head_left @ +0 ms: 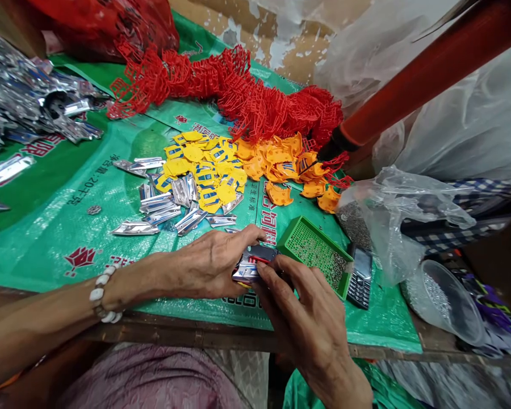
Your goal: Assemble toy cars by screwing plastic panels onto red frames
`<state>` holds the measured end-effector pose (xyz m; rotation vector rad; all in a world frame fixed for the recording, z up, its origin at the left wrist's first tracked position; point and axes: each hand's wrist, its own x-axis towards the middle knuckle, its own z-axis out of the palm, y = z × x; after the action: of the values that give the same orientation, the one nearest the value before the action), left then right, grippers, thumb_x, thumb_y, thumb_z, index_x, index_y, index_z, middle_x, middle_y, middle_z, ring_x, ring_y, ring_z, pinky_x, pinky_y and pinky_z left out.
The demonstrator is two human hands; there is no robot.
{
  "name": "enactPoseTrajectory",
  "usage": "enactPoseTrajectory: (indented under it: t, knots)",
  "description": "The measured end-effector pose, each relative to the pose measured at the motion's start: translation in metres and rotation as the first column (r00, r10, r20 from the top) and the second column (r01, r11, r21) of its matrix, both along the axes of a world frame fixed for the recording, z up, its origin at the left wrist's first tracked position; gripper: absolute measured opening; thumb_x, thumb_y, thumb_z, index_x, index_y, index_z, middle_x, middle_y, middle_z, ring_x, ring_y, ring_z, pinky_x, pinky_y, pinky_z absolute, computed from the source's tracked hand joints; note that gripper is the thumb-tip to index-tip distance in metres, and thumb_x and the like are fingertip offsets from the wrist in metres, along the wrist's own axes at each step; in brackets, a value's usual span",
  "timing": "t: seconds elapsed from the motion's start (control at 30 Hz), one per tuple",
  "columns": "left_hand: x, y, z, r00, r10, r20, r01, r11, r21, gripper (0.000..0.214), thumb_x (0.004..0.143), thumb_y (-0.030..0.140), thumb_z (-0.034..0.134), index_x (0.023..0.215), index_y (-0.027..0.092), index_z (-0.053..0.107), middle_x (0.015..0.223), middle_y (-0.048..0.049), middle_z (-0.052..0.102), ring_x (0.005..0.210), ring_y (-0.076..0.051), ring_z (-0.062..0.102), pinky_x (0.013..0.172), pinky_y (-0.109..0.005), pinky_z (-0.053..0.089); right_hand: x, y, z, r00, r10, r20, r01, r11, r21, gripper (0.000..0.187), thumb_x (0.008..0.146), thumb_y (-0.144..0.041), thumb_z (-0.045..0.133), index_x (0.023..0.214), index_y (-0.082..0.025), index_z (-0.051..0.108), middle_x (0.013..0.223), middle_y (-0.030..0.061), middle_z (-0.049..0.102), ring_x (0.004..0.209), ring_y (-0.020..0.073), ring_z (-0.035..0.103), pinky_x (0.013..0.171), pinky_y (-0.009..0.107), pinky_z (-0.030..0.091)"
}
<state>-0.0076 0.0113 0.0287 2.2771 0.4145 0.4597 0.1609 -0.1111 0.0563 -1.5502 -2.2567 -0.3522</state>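
My left hand [215, 261], with a white bead bracelet [102, 292] at its wrist, grips a small toy car [247, 271] near the table's front edge. Silver sides with blue markings, a dark top and a bit of red show on the toy; the fingers hide the rest. The fingertips of my right hand [310, 309] press on its right end. Just beyond the hands lie silver pieces [162, 207] with blue stripes, yellow pieces [213, 170] with blue stickers and orange pieces [276, 162]. A green tray [310, 250] of small metal screws stands beside my right hand.
Red plastic frames [255, 102] form a long heap at the back. More silver pieces [29, 91] are piled at the left. A red-handled screwdriver [409, 85] hangs in from the upper right. A black phone [360, 278] and a clear tub [447, 304] sit at the right.
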Motion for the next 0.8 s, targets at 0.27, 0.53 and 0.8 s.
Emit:
enactPoseTrajectory:
  t: [0.27, 0.53, 0.8]
  knots:
    - [0.001, 0.001, 0.004, 1.000, -0.008, 0.015, 0.008, 1.000, -0.002, 0.048, 0.082, 0.018, 0.064, 0.125, 0.013, 0.044, 0.097, -0.0066, 0.071, 0.075, -0.020, 0.070, 0.061, -0.027, 0.046, 0.011, 0.001, 0.003, 0.971, 0.196, 0.134, -0.205, 0.977, 0.057, 0.028, 0.096, -0.005, 0.041, 0.112, -0.002, 0.064, 0.098, 0.0173, 0.072, 0.083, 0.0215, 0.062, 0.074, 0.034, 0.049]
    - [-0.001, 0.001, 0.000, 0.998, -0.013, 0.056, 0.008, 0.997, 0.083, 0.049, 0.082, 0.020, 0.066, 0.126, 0.010, 0.047, 0.102, -0.0112, 0.071, 0.076, -0.022, 0.070, 0.062, -0.028, 0.047, 0.015, -0.003, -0.003, 0.963, 0.239, 0.123, -0.249, 0.966, 0.070, 0.035, 0.092, -0.002, 0.038, 0.111, 0.000, 0.067, 0.102, 0.0196, 0.075, 0.089, 0.0229, 0.066, 0.077, 0.037, 0.050]
    - [-0.003, 0.001, -0.011, 0.998, -0.029, 0.061, 0.025, 0.998, 0.058, 0.054, 0.087, 0.030, 0.065, 0.134, 0.014, 0.044, 0.110, -0.0130, 0.070, 0.082, -0.024, 0.072, 0.064, -0.028, 0.051, 0.015, 0.000, -0.004, 0.974, 0.224, 0.045, -0.227, 0.970, 0.086, 0.033, 0.096, -0.001, 0.036, 0.108, -0.002, 0.067, 0.097, 0.0171, 0.076, 0.081, 0.0160, 0.064, 0.072, 0.031, 0.045]
